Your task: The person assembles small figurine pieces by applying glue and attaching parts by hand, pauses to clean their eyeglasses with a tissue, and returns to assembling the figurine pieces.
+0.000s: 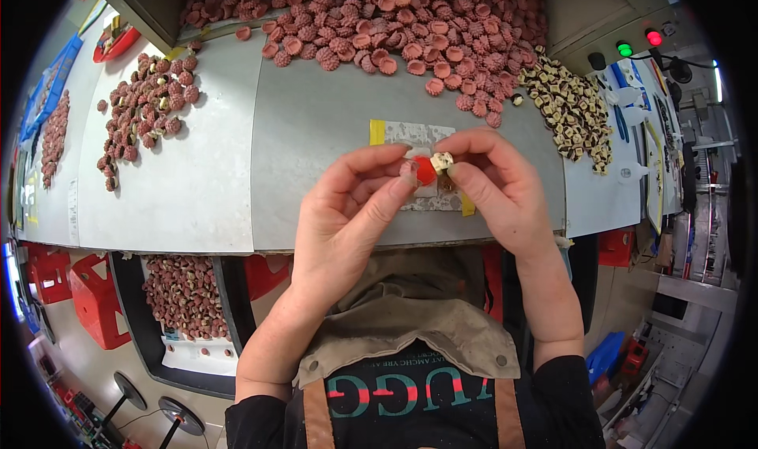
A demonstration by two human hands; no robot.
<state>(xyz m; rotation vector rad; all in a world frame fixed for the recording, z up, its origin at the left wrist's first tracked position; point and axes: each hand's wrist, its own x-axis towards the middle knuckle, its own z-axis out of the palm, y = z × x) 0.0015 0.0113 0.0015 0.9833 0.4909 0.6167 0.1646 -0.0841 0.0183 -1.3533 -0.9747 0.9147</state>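
Tray with a blue rim (73,52) is seen far left of the worn white sheet (422,133). Nearer the sheet, small items are held in a red bowl (120,48). Below and left of the sheet, a black crate (130,315) is largely filled with bumpy reddish-brown pieces (183,295), a white liner (189,356) being exposed at its near end. Above the sheet's middle, a small pink piece (408,169) is pinched by the left hand (339,204) between thumb and fingertips. Just to its right, a small cream block (441,161) is gripped between thumb and fingertip by the right hand (497,188). Right of the sheet, similar blocks (568,117) are heaped.

Between the hands, a red object (425,170) is partly covered; whether it is held or rested on the sheet cannot be told. Beyond the sheet, heaped pink cups (442,30) are cut off by the upper edge. The tray's and bowl's contents are too small to be identified.
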